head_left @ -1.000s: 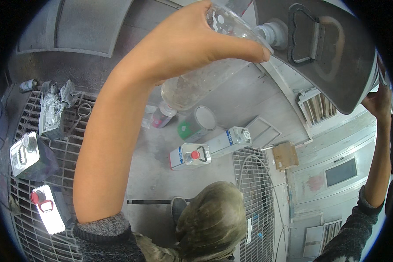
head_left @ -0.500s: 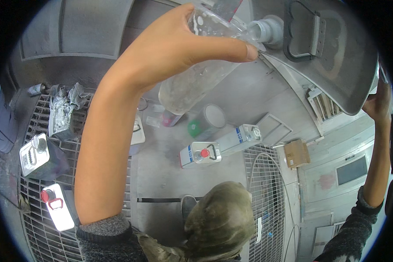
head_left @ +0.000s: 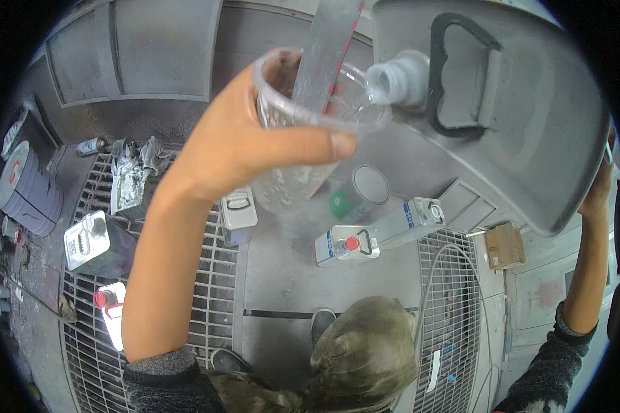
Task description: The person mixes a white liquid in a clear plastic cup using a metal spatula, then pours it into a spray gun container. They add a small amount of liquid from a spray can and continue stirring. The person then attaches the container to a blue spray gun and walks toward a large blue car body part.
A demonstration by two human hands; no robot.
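flat stick [head_left: 327, 58] cut off above, right hand [head_left: 599, 187] partly hidden (behind the tilted can [head_left: 530, 138])

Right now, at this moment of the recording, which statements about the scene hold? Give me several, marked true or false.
1. The left hand holds a clear plastic cup. True.
2. The right hand hangs free. False: it holds the tilted grey can.
3. A flat stick leans in the cup. True.
4. The can's spout points away from the cup. False: it points toward the cup, at its rim.
5. A cardboard box shows on the picture's right side. True.
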